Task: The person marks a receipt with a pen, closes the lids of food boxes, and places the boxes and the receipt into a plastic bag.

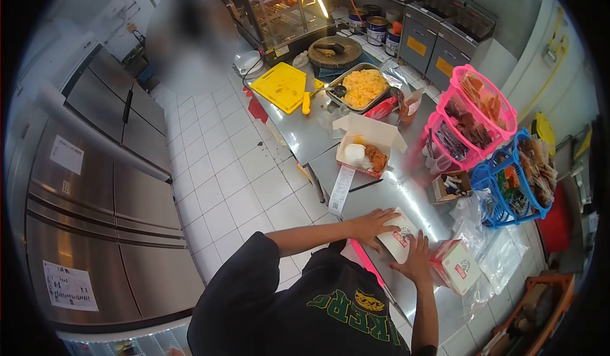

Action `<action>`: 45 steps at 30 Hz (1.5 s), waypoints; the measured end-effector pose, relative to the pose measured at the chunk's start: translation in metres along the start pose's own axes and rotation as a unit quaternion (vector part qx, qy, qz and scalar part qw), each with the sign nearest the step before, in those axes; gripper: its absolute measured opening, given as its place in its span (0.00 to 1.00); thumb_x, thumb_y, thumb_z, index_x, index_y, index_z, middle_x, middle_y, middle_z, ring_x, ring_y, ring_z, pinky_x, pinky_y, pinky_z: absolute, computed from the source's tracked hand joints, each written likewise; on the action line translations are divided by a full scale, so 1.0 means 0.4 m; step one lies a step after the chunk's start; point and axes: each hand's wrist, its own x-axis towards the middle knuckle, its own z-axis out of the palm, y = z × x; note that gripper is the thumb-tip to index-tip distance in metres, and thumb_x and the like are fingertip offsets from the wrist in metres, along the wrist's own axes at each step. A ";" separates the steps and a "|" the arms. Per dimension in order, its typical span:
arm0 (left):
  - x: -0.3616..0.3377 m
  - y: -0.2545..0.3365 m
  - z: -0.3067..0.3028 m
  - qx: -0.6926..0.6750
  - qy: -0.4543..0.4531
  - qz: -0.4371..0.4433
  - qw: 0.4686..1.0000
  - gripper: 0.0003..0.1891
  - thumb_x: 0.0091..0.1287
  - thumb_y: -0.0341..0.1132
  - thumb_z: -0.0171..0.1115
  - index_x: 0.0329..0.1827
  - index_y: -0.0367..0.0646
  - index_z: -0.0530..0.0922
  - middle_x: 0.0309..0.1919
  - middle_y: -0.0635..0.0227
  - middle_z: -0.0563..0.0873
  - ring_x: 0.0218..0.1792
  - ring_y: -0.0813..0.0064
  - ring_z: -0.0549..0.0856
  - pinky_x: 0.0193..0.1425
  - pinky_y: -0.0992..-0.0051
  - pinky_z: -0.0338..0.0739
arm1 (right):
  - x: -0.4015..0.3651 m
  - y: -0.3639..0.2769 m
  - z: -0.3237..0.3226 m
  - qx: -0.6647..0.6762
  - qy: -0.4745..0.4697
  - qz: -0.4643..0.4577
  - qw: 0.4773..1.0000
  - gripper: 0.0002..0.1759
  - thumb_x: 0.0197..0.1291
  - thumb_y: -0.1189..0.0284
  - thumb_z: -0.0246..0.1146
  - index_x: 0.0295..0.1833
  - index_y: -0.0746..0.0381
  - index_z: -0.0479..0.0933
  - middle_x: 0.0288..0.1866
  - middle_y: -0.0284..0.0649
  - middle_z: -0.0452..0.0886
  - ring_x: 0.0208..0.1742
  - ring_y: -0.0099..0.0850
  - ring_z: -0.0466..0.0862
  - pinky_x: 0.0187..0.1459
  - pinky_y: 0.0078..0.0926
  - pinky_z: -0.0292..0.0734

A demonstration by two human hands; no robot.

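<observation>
The left hand and right hand touch the white box, each grip open. Shutting it seems underway; that needs soft, even pushing.

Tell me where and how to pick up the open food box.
Grip the open box by its lower walls, coming in from both sides: it sits upright with food inside, and its thin, splayed flaps would likely bend.

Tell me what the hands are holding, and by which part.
The white box, held between both hands: left hand at its left and far edges, right hand at its right and near edges.
</observation>
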 end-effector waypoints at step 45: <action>-0.104 0.005 0.075 -0.584 0.085 -0.262 0.763 0.30 0.62 0.23 0.59 0.70 0.48 0.76 0.82 0.56 0.54 0.82 0.58 0.57 0.83 0.63 0.50 | -0.003 0.080 0.100 0.091 0.092 -0.105 0.986 0.32 0.57 0.57 0.71 0.68 0.44 0.74 0.80 0.60 0.52 0.80 0.66 0.50 0.78 0.62 0.51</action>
